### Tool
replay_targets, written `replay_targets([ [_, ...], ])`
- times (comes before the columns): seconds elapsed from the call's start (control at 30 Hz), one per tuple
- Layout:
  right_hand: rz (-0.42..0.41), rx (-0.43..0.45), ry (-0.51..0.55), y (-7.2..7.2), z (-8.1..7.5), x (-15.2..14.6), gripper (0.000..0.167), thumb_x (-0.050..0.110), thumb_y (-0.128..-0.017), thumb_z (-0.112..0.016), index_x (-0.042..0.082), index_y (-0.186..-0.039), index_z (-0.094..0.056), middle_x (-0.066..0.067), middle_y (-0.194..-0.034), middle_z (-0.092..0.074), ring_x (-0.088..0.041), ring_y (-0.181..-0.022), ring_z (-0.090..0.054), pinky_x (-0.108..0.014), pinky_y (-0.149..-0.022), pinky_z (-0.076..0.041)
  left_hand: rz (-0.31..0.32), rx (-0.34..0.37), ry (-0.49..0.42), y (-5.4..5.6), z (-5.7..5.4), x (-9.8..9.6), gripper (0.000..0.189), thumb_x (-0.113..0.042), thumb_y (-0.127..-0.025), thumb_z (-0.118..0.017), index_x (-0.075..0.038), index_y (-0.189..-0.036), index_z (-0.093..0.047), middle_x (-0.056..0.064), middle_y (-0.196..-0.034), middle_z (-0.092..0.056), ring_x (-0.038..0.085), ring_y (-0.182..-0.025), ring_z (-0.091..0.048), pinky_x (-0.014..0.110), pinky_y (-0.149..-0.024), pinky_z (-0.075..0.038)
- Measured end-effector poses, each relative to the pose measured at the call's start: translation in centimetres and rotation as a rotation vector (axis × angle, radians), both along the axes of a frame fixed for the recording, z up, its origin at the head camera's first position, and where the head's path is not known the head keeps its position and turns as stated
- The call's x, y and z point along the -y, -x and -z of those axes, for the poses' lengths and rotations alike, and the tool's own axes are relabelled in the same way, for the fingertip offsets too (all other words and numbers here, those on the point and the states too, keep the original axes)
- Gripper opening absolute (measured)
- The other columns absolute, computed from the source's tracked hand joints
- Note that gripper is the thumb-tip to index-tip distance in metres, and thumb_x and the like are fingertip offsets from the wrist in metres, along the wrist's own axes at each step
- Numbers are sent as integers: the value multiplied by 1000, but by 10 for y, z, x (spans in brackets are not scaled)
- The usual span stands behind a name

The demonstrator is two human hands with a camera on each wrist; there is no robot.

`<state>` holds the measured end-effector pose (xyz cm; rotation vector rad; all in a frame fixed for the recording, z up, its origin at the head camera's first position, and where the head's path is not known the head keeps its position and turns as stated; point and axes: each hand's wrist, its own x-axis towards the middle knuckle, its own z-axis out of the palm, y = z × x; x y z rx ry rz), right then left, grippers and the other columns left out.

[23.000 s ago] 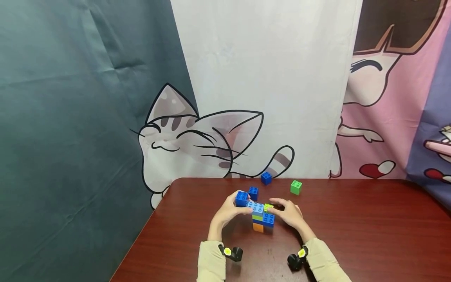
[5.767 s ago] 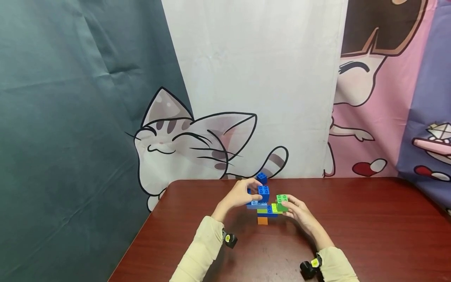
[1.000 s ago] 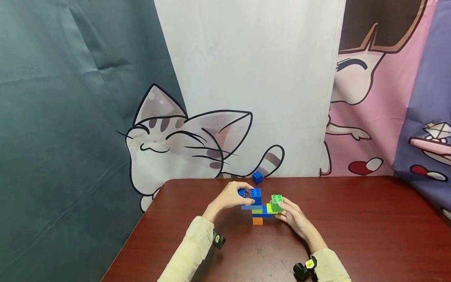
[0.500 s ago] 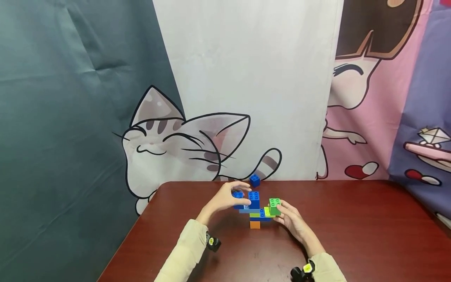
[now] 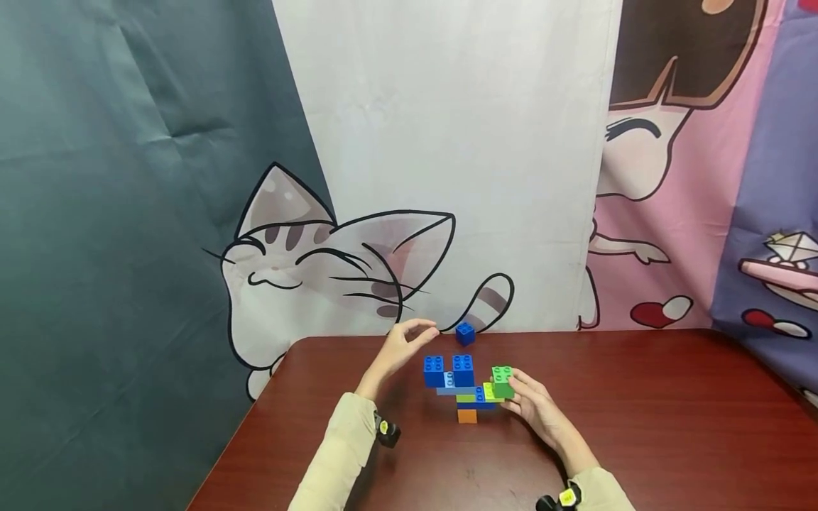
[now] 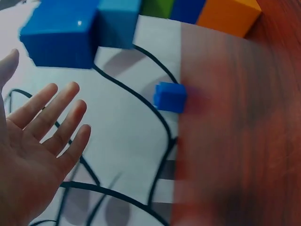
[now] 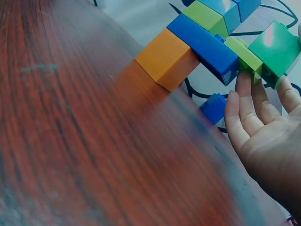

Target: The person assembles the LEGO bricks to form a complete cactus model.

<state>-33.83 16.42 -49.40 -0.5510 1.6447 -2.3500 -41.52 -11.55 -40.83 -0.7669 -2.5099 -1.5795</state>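
A toy-brick build stands on the table, with an orange brick [image 5: 467, 416] at its foot. Its light blue brick [image 5: 455, 389] carries two dark blue bricks, a left one [image 5: 433, 372] and a right one [image 5: 463, 370]. On the right side, a green brick [image 5: 502, 382] sits over a lime piece [image 7: 243, 55]. My right hand [image 5: 540, 408] holds the green brick, thumb on its near side and fingers beneath the lime piece. Behind and left of the build, my left hand [image 5: 395, 353] is in the air, holding nothing; its fingers spread in the left wrist view.
One loose blue brick [image 5: 465, 333] lies by the table's back edge, behind the build. The reddish-brown table [image 5: 671, 426] meets a printed cloth backdrop [image 5: 511, 142] at the back. A wrist camera [image 5: 387, 431] sits on the left sleeve.
My left hand has let go of the dark blue brick and drawn back up and left. Since the earliest frame, the green brick and a second blue brick have gone from table to build.
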Motion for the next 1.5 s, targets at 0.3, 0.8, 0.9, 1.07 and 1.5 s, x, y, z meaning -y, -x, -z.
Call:
replay_targets([
  [0.3,-53,-39,12,1,0,-4,26,18,-106,-33,27,-120,-53,12,-110,-67,-3,-99,-65,-22,-89,-53,-11,60,-26,28,36,-18,36,-24,-91,-68,-2,-119,-65,17,-114,-70,19,-95,-65,26,-81,-54],
  [0.8,-59,-39,7,8,-3,5,25,19,-106,-33,24,-121,-52,11,-113,-68,-4,-101,-65,-22,-89,-53,-41,13,49,64,68,-46,44,-14,-88,-71,-1,-128,-60,23,-130,-61,42,-114,-55,49,-95,-48],
  [0.9,-40,-33,-2,6,-4,3,24,19,-105,-34,24,-121,-53,11,-113,-68,-3,-100,-65,-22,-88,-53,-41,26,55,69,74,-52,46,-16,-89,-71,-3,-131,-58,21,-133,-60,41,-115,-55,48,-96,-49],
  [1.07,-44,-34,0,0,-4,-2,27,18,-106,-32,26,-120,-54,12,-116,-68,-2,-101,-65,-22,-89,-53,-73,79,21,76,80,-62,49,-18,-88,-72,-5,-133,-58,19,-134,-60,39,-114,-58,46,-94,-51],
  [1.5,-45,-19,-3,4,-1,-1,28,18,-106,-32,25,-121,-55,12,-116,-67,-3,-101,-65,-22,-89,-52,-121,61,0,97,92,-72,41,-17,-85,-75,-5,-124,-65,20,-117,-69,29,-99,-64,38,-85,-54],
])
